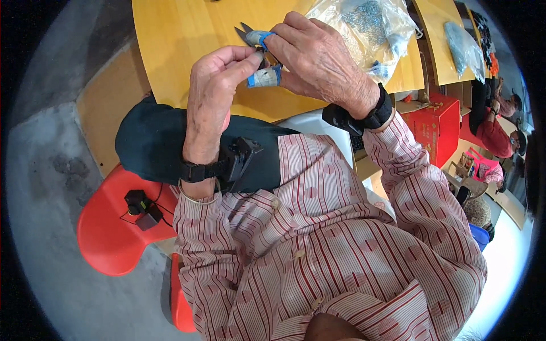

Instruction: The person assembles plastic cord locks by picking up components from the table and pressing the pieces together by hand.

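My right hand (pixel 324 59) is closed around a small pair of scissors (pixel 244 33), whose dark blades point up and left above the yellow table (pixel 170 34). Blue and pale tape wraps what look like the index finger and thumb of this hand. Close beside it, my left hand (pixel 216 85) pinches a small dark piece (pixel 262 61) between thumb and index finger. The piece sits right by the scissors, and its exact kind is too small to make out. Most of the scissors' handles are hidden by my right hand.
A clear plastic bag (pixel 364 28) of small bluish pieces lies on the table by my right hand. Another such bag (pixel 463 48) rests on a table farther right. A red box (pixel 435 128) stands below; a red stool (pixel 108 233) is at left. Other people sit at far right.
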The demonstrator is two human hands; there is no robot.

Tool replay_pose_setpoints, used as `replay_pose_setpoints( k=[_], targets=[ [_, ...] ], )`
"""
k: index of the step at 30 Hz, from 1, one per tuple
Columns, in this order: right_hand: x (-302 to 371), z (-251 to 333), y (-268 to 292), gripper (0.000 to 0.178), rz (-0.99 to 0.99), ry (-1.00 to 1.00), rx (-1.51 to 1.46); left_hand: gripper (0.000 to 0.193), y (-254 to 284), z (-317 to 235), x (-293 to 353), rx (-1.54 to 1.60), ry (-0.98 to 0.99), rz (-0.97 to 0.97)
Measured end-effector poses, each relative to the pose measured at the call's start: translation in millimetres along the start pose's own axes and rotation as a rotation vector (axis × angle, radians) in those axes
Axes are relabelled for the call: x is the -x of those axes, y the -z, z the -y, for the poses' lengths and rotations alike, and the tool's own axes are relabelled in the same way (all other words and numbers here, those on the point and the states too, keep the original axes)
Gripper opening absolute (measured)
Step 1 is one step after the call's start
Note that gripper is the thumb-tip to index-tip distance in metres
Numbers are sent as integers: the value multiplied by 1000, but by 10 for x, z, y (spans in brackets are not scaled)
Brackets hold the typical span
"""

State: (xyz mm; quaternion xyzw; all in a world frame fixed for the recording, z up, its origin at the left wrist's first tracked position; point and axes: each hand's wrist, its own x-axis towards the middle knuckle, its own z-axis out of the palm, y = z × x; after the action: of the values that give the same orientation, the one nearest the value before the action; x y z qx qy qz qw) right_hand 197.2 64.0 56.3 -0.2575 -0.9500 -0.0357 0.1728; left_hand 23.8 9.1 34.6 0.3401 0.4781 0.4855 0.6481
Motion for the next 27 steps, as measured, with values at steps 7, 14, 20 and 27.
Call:
replay_pose_setpoints(
  k=[7,14,20,27],
  targets=[
    [2,12,34,26,28,-8,-38,27,-12,13,-1,-21,-13,23],
    [28,22,3,34,16,9,-92,24,-7,14,4,-102,3,40],
    [81,6,-46,34,8,-17,-153,24,0,36,-24,-96,37,76],
    [114,-13,-59,30,4,-6,-247,25,24,9,3,-86,102,132]
  ],
)
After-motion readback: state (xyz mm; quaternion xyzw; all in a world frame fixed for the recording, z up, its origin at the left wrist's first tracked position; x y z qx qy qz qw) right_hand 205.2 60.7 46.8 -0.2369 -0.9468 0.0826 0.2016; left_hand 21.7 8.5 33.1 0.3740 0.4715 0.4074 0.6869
